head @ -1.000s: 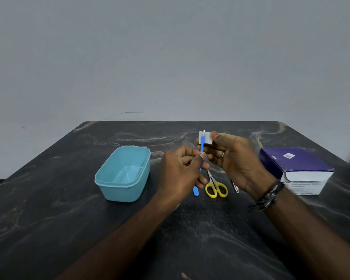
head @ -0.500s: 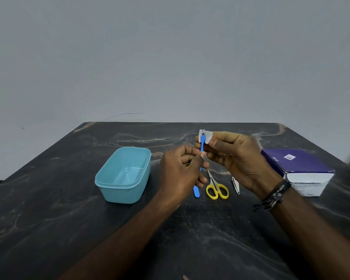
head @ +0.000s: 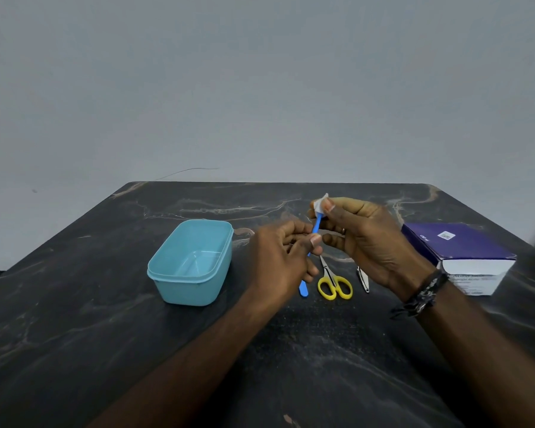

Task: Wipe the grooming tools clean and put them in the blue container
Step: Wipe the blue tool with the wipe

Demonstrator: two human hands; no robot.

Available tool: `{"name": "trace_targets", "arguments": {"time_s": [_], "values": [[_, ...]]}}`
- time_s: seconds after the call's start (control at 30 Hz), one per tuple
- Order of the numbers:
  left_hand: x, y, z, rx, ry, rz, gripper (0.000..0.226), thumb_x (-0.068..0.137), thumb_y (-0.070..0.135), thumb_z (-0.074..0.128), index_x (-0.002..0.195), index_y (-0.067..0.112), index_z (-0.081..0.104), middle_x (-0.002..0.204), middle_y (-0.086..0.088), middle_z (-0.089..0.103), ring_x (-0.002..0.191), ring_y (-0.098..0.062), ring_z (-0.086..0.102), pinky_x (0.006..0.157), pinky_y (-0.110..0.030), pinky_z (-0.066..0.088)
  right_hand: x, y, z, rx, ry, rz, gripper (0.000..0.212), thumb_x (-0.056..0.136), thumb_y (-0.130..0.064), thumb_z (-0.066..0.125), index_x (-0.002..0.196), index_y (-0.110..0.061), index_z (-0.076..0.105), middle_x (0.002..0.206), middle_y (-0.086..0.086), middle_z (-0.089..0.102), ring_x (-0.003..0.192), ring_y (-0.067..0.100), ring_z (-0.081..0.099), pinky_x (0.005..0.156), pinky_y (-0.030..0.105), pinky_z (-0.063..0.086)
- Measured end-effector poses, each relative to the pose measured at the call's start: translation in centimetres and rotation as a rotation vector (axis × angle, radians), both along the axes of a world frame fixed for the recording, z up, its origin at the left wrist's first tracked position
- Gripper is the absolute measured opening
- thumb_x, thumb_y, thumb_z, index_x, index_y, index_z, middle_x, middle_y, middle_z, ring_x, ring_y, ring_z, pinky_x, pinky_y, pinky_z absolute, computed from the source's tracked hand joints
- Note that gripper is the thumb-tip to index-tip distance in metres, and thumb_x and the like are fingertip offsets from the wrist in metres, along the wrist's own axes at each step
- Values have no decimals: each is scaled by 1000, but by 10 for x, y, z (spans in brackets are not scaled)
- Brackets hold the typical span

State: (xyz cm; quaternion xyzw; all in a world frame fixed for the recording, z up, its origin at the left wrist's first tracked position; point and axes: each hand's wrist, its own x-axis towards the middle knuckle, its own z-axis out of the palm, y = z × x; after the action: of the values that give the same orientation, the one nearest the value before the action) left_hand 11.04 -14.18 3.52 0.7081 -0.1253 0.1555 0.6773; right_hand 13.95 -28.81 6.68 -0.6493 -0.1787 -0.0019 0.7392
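Right hand [head: 368,239], centre-right of frame, pinching a small white wipe [head: 320,205] around the top end of the blue tool [head: 316,225]; wipe now bunched tighter over the tip than a second ago (when it sat flatter). Left hand [head: 278,261] gripping the tool's middle, lower end poking out below. Probably mid-wipe on the first item. Just below: yellow scissors [head: 334,284] and nail clipper [head: 362,278] lying untouched on the dark table [head: 74,319]. Centre-left, blue container [head: 195,282] empty. Far right, purple box [head: 464,251].
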Motion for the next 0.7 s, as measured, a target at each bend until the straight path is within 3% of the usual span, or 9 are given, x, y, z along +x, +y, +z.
{"name": "trace_targets", "arguments": {"time_s": [0.3,0.43,0.6,0.7], "values": [[-3,-2,-1,16,17,6,8,93,12,63,98,10,70,72,-8,72,42,-13,57,42,-26,51,1,4,-4,-15,-17,-49,27,73,-33,72,88,-12,77,93,9,74,83,19,69,75,39,53],[-4,-5,-1,44,23,-6,9,93,14,64,88,20,68,73,-7,72,41,-10,56,41,-25,50,3,3,-3,55,-34,-114,19,73,-32,70,83,-17,78,89,2,75,80,11,69,69,30,51],[-5,-4,-3,60,22,0,15,94,14,62,85,25,66,70,-4,71,42,-11,57,43,-26,52,2,5,-6,-3,1,-62,36,70,-34,73,91,-5,75,92,11,73,79,22,66,68,40,49],[-6,-4,-2,73,6,5,13,93,16,63,86,26,66,71,-4,72,42,-11,57,42,-25,51,3,4,-5,46,6,-120,27,71,-35,72,86,-13,78,92,6,74,85,17,67,71,36,47]]}}
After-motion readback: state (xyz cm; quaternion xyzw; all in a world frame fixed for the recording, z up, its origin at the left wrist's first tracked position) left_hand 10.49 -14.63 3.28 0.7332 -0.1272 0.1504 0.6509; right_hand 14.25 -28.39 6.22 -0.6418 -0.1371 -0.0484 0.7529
